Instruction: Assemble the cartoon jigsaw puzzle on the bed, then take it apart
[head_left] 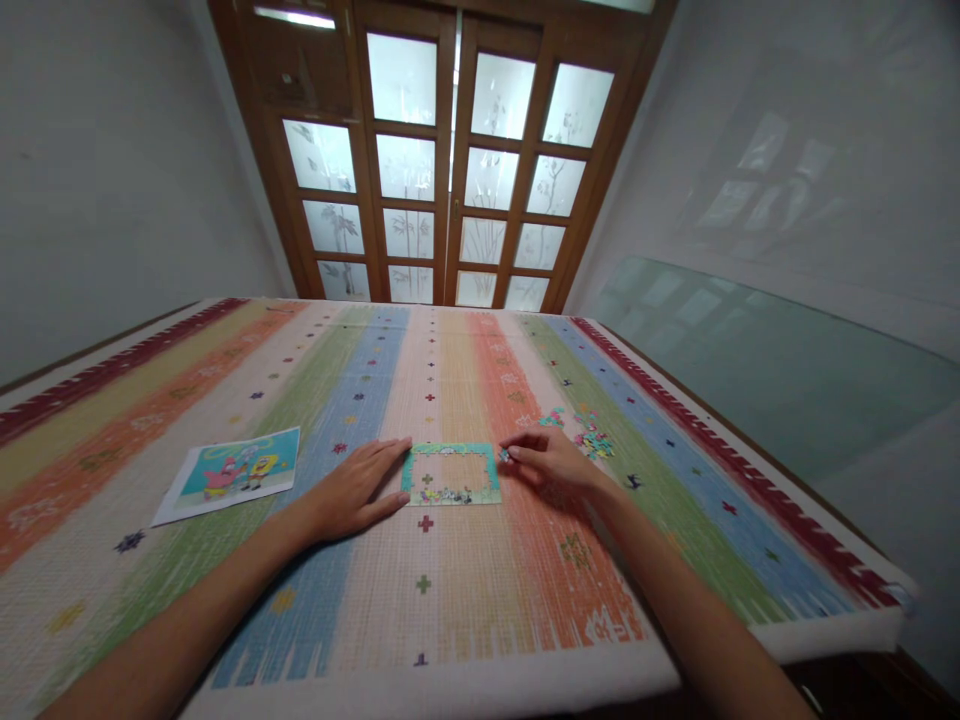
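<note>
A small jigsaw frame (450, 473), with its border joined and its middle open, lies on the striped cloth. My left hand (358, 487) rests flat beside the frame's left edge, fingers stretched out and touching it. My right hand (545, 458) is at the frame's right edge, its fingertips pinched on a small puzzle piece (504, 456). A heap of loose puzzle pieces (589, 435) lies just behind and to the right of my right hand.
A printed cartoon picture sheet (229, 473) lies on the cloth to the left. The striped cloth (450, 600) covers a wide table. A glass pane (757, 370) leans on the right wall. Wooden doors with frosted panes (450, 160) stand behind.
</note>
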